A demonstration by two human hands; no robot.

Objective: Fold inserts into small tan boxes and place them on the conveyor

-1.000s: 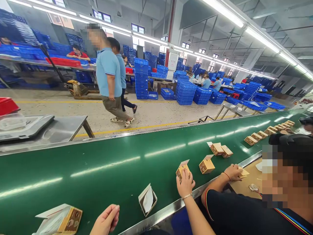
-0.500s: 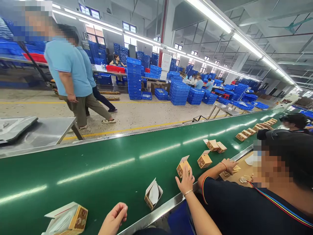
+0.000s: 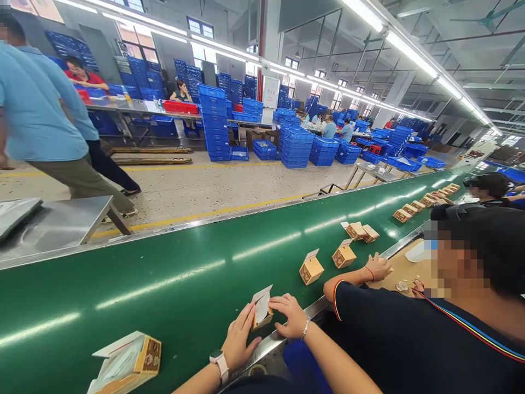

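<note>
Two hands — left hand (image 3: 241, 336) and right hand (image 3: 292, 316) — half-curled, gripping either side of small open cardboard carton (image 3: 262, 323) on green conveyor belt (image 3: 135, 290); seemingly white paper liner (image 3: 261, 306) inside.

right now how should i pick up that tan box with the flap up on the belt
Grip the tan box low on its body, thumb and fingers on opposite walls, coming from the near belt edge. Your right hand is closest, once it leaves the open carton. The raised flap looks too thin to bear the box, and the body sits squarely on the belt.
</note>
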